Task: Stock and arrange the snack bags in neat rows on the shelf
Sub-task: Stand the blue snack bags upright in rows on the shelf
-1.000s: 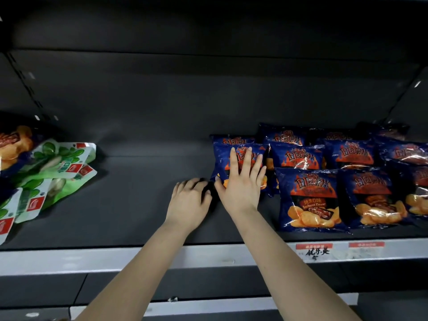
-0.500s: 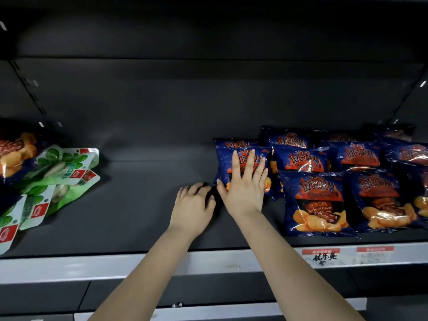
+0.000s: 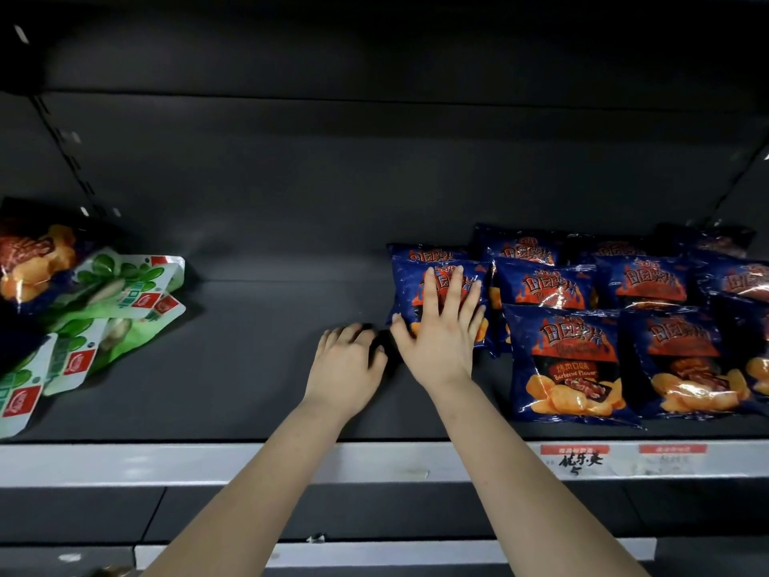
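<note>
right hand [image 3: 437,339] still flat on blue bag [image 3: 407,291], left hand [image 3: 345,368] unmoved

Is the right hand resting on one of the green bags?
No, the right hand lies flat, fingers straight, on a blue chip bag; the green bags sit far off to the left.

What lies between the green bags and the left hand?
Nothing: between the green bags and the left hand the shelf is bare, in the head view.
</note>
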